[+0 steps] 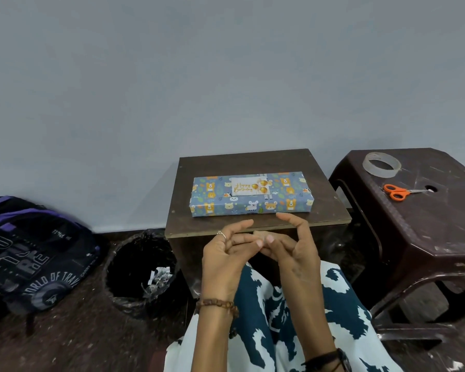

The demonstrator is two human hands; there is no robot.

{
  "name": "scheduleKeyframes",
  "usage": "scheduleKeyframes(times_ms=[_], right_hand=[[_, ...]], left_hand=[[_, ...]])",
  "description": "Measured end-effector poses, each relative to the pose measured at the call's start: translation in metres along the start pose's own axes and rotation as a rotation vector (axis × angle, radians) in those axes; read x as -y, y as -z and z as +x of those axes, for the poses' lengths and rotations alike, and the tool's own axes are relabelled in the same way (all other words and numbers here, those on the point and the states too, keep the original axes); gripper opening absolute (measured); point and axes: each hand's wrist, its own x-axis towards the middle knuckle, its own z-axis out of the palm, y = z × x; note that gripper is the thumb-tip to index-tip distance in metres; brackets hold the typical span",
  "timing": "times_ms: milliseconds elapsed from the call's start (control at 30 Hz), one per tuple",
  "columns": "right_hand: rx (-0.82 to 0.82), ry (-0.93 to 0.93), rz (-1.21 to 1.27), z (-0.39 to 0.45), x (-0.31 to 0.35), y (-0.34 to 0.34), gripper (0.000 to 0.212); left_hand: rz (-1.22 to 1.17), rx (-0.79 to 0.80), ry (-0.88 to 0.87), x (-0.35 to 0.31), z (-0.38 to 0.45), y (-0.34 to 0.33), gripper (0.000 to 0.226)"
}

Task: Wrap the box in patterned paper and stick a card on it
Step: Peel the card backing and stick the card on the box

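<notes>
A long flat box (pixel 253 202) wrapped in blue paper with bear and animal prints lies on the small brown table (pixel 255 221). A white "Happy Birthday" card (pixel 249 186) with gold balloons sits on the box's top face, left of centre. My left hand (pixel 226 256) and my right hand (pixel 293 248) are raised just in front of the table's near edge, fingertips meeting between them. The fingers are loosely curved, and I see nothing held in either hand. Neither hand touches the box.
A dark plastic stool (pixel 419 224) at the right carries a roll of clear tape (pixel 381 163) and orange-handled scissors (pixel 397 191). A black-lined bin (pixel 140 269) with paper scraps stands left of the table. A dark backpack (pixel 32 253) lies on the floor at far left.
</notes>
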Motion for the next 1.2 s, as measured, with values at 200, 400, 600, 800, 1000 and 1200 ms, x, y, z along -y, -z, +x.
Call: scheduleKeyframes(times_ms=[200,400,600,800,1000,1200], right_hand=[[0.081,-0.067,0.003,0.003,-0.013,-0.015,0.027],[0.016,-0.212,0.134,0.023,-0.030,-0.045,0.035],[0.019,-0.217,-0.022,0.044,-0.065,-0.087,0.016],[0.303,-0.079,-0.322,0.066,-0.082,-0.129,0.021],[0.518,-0.080,-0.464,0.097,-0.120,-0.192,0.017],[0.633,-0.006,-0.654,0.110,-0.181,-0.241,0.035]], left_hand=[[0.139,-0.199,-0.123,0.013,0.009,0.008,0.032],[-0.037,-0.174,-0.082,0.018,0.019,0.042,0.036],[-0.137,-0.501,-0.131,0.026,0.035,0.073,0.034],[-0.167,-0.633,-0.036,0.043,0.069,0.125,0.016],[-0.255,-0.702,0.163,0.058,0.103,0.174,0.013],[-0.455,-0.868,0.238,0.082,0.133,0.212,0.015]])
